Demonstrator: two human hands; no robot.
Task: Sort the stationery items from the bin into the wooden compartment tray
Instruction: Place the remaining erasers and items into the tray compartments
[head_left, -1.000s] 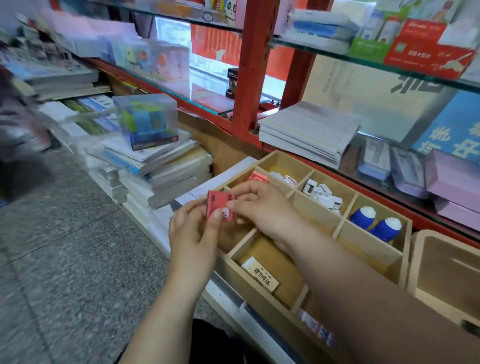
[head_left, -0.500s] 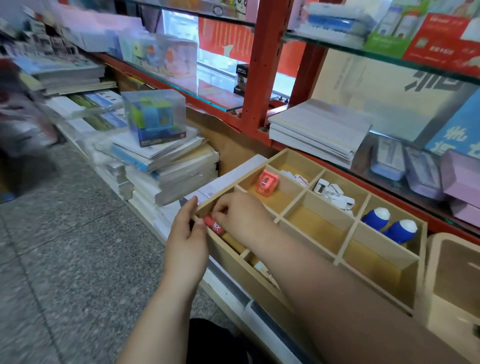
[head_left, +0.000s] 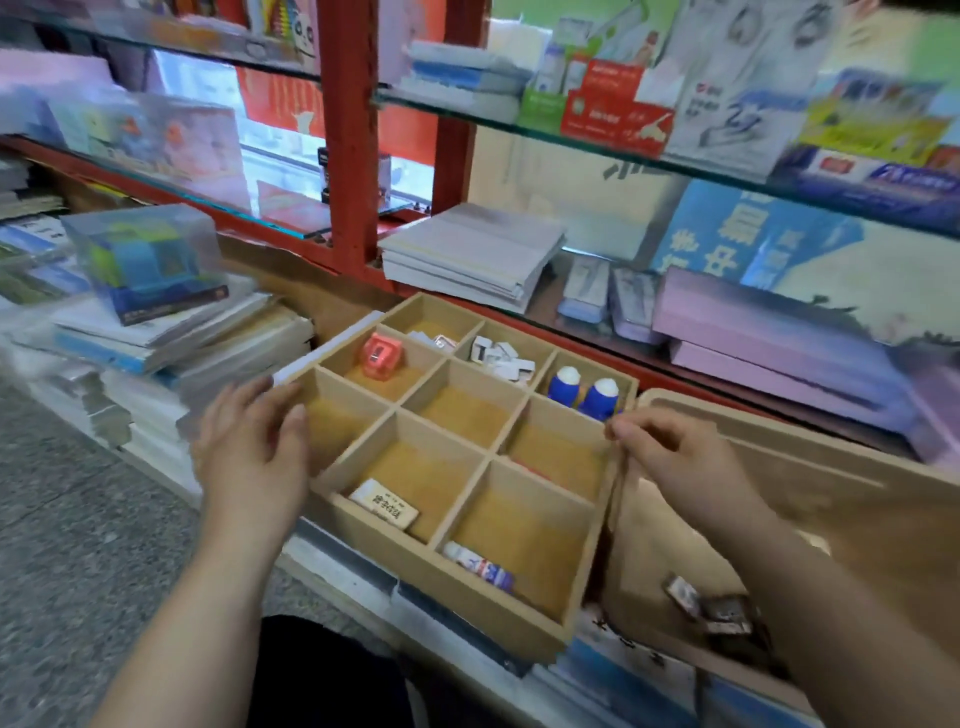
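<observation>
head | left grip (head_left: 254, 447) open, fingers relaxed, palm down at the left wall of the wooden tray (head_left: 597, 566) | right grip (head_left: 670, 457) with fingers curled at the tray's right rim, cannot tell if it pinches it | bin (head_left: 779, 467) just right of the tray | eraser (head_left: 384, 505) in the near-left compartment
</observation>
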